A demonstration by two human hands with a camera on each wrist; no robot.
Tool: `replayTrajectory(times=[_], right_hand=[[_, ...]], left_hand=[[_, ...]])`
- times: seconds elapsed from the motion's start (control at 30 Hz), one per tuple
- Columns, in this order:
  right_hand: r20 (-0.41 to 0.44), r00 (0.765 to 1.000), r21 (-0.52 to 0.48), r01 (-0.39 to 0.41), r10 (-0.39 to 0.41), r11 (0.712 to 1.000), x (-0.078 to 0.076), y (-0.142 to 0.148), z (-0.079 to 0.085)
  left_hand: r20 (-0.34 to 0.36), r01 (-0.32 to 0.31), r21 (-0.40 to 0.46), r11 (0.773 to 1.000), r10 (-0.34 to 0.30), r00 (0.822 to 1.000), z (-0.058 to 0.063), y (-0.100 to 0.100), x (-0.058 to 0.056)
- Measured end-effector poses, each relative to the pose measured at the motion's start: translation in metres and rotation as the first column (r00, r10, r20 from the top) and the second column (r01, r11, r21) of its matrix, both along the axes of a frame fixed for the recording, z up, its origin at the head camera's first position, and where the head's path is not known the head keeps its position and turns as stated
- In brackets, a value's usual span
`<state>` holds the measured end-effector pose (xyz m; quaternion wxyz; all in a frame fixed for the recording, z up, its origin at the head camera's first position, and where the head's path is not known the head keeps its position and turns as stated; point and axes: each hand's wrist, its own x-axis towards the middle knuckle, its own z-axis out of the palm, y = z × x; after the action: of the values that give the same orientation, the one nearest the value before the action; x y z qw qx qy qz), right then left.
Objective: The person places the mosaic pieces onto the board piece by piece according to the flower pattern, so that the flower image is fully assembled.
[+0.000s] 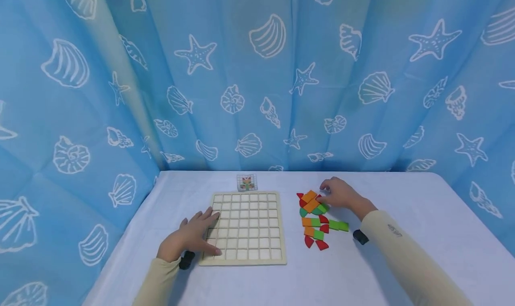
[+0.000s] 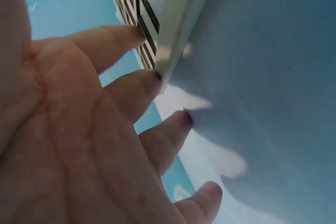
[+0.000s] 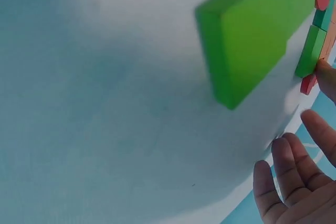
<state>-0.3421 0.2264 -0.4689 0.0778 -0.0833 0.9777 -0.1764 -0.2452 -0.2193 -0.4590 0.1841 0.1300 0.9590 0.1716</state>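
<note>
Between the square beige grid board (image 1: 253, 231) and flat red, orange, green blocks (image 1: 315, 222), I see free white cloth (image 1: 294, 234); the left hand (image 1: 192, 234) obstructs the board's left edge.

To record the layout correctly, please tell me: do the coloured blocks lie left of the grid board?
No, the head view shows the coloured blocks right of the grid board.

The board (image 1: 254, 232) lies on the table (image 1: 318, 279), the card (image 1: 246, 182) just behind it and the blocks (image 1: 307, 222) to its right. The left hand (image 1: 193, 234) is at the board's left edge, the right hand (image 1: 339, 195) at the blocks' far end (the curtain (image 1: 257, 95) hangs behind everything).
</note>
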Motion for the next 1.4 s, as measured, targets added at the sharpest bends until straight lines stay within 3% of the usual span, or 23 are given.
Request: replayTrajectory(times=[0.3,0.53,0.8,1.1,1.27,1.4], right_hand=[[0.076,0.997,-0.166,0.031,-0.018,0.986,-0.004,0.006,-0.006],[0.113,0.992,-0.213,0.078,-0.055,0.974,-0.001,0.011,-0.008],[0.087,0.995,-0.207,0.069,-0.052,0.976,-0.001,0.005,-0.004],[0.068,0.993,-0.206,0.112,-0.1,0.972,-0.005,0.004,-0.002],[0.021,0.992,-0.248,0.124,-0.122,0.961,-0.007,0.0,0.0],[-0.021,0.995,-0.301,0.087,-0.098,0.95,-0.006,-0.009,0.005]], left_hand=[[-0.001,-0.037,0.022,0.999,0.037,0.999,-0.004,-0.001,0.002],[0.002,-0.035,0.033,0.999,0.035,0.999,-0.008,0.001,0.002],[-0.008,-0.051,0.04,0.998,0.052,0.999,-0.01,0.0,0.003],[-0.004,-0.068,0.027,0.997,0.068,0.998,-0.009,0.0,0.003],[-0.004,-0.063,0.031,0.998,0.064,0.998,-0.01,0.0,0.003],[-0.009,-0.06,0.03,0.998,0.06,0.998,-0.011,0.0,0.003]])
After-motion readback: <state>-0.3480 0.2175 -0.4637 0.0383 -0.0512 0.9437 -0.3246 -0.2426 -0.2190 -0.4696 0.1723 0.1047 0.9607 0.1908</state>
